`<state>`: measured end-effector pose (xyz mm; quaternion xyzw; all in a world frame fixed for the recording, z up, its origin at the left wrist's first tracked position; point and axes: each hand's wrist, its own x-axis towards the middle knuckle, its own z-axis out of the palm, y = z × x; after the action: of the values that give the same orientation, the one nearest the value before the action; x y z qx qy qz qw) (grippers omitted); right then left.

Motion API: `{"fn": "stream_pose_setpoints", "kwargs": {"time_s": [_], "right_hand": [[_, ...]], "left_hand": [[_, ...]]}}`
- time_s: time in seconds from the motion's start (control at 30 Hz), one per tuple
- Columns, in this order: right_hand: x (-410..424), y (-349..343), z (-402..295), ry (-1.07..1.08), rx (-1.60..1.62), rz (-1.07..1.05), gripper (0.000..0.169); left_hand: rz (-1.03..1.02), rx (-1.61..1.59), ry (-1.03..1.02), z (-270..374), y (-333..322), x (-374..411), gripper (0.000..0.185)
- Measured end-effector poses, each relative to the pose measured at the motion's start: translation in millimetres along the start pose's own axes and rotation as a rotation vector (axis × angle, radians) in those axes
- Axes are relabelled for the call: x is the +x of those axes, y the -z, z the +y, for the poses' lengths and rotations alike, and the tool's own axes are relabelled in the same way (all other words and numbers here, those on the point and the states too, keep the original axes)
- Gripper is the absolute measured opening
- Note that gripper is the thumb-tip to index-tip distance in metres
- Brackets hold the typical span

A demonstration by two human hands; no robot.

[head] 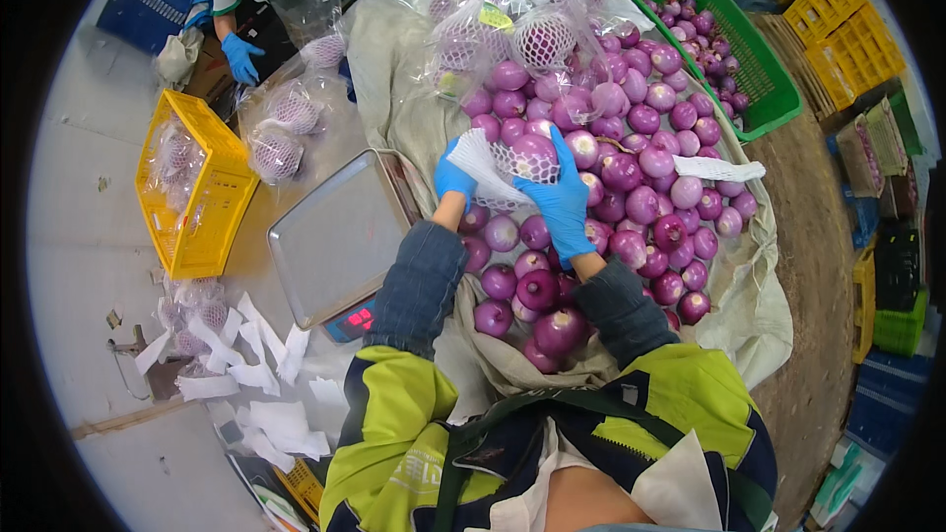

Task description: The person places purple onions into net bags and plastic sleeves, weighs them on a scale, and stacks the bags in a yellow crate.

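Observation:
Both hands wear blue gloves. My right hand [562, 203] holds a red onion [533, 150] whose near part sits inside a white foam net sleeve [480, 168]. The net is stretched over the onion there, while the sleeve's other end stays bunched and flat. That bunched end is in my left hand [452, 177], whose fingers are partly hidden behind the foam. Under and around both hands lies a heap of loose red onions [641, 203] on a pale woven cloth [746, 310]. Another foam net sleeve [718, 168] rests flat on the heap at right.
Left of my arms stands a weighing scale [340, 236] with a lit display. Flattened foam sleeves [255, 355] lie near it. A yellow crate [214, 192] holds bagged onions; more bagged onions [480, 37] lie at the back. A green crate [768, 81] contains small onions. A co-worker's gloved hand [240, 58] shows upper left.

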<state>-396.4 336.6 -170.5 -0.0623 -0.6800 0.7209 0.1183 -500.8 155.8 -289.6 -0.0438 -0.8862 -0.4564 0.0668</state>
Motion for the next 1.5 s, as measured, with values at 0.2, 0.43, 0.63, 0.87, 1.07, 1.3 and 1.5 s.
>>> {"fn": "stream_pose_setpoints", "kwargs": {"time_s": [0.2,0.43,0.63,0.87,1.07,1.3,1.5], "right_hand": [[4,16,4,-0.053,0.086,-0.144,0.092],[-28,-84,-22,-0.135,0.103,-0.509,0.088],[-68,-188,-22,0.036,-0.695,-0.939,0.101],[-158,-66,-47,0.082,-0.591,-0.767,0.09],[-260,31,-5,-0.123,-0.342,-0.651,0.046],[-190,-72,-53,0.369,-0.473,-0.541,0.065],[-102,-174,-20,0.47,-0.625,-0.641,0.079]], "left_hand": [[-0.05,-1.003,0.502,108,69,-38,0.057],[0.574,-0.379,0.261,93,174,-137,0.063],[0.18,0.512,0.461,-47,266,-184,0.055],[0.568,-0.147,0.192,114,194,-300,0.036],[-0.005,-0.569,0.58,83,112,-427,0.024],[0.357,-0.49,0.394,54,187,-358,0.03],[0.642,0.141,0.082,24,256,-242,0.053]]}}
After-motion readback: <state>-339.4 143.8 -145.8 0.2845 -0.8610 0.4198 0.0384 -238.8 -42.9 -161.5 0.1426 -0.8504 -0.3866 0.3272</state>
